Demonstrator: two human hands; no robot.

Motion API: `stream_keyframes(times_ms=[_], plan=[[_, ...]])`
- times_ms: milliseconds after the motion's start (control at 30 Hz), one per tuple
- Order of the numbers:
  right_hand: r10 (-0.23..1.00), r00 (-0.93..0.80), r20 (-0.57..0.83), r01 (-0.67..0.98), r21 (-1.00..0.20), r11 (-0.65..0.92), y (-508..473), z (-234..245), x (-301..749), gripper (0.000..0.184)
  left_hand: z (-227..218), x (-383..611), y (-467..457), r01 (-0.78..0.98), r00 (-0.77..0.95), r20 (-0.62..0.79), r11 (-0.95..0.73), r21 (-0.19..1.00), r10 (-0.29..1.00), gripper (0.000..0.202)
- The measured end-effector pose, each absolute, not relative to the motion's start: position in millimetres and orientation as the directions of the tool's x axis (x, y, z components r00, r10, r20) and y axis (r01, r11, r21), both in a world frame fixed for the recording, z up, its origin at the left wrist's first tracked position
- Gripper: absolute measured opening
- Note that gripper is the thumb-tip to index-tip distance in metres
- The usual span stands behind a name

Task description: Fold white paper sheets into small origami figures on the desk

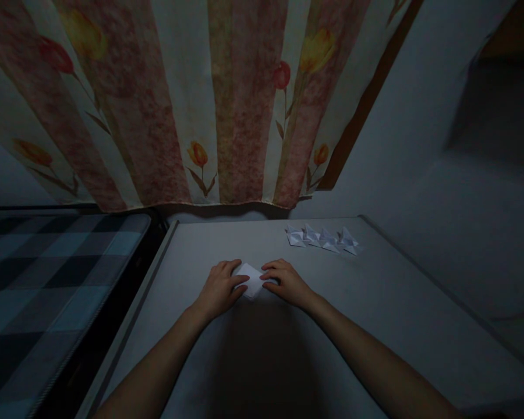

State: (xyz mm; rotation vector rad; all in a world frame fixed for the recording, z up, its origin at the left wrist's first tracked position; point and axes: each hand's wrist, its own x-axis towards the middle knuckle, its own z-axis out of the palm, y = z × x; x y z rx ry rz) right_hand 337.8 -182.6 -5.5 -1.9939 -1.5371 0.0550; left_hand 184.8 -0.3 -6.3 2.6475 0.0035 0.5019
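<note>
A small folded piece of white paper lies flat on the grey table, near the middle. My left hand rests on its left side with the fingers curled down onto the paper. My right hand presses its right side, fingertips bent onto the edge. Both forearms reach in from the bottom of the view.
A row of several folded white paper figures stands at the back of the table. A flowered curtain hangs behind the table. A checked blanket covers a bed on the left. A plain wall runs along the right.
</note>
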Motion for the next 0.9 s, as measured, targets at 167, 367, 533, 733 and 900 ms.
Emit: stream_keyframes(times_ms=[167, 367, 533, 733, 900], plan=[[0.926, 0.219, 0.309, 0.939, -0.323, -0.115, -183.9, 2.9, 333.5, 0.014, 0.7, 177.9, 11.9, -0.194, 0.95, 0.3, -0.92, 0.341, -0.089, 0.035], [0.943, 0.171, 0.286, 0.958, -0.273, -0.091, -182.3, 8.8, 330.4, 0.02, 7.2, 175.7, 14.3, -0.186, 0.958, 0.269, -0.93, 0.318, -0.099, 0.021], [0.933, 0.216, 0.288, 0.948, -0.291, -0.13, -175.4, 6.1, 326.9, 0.019, 6.5, 178.6, 13.9, -0.154, 0.96, 0.274, -0.932, 0.329, -0.061, 0.026], [0.886, 0.4, 0.232, 0.9, -0.282, -0.333, -164.1, 2.5, 316.2, 0.021, 0.4, 187.2, 10.3, 0.075, 0.951, 0.259, -0.938, 0.337, 0.169, 0.022], [0.828, 0.507, 0.239, 0.858, -0.226, -0.461, -162.7, -2.3, 312.0, 0.022, 0.7, 189.3, 2.9, 0.197, 0.941, 0.223, -0.948, 0.249, 0.254, 0.017]])
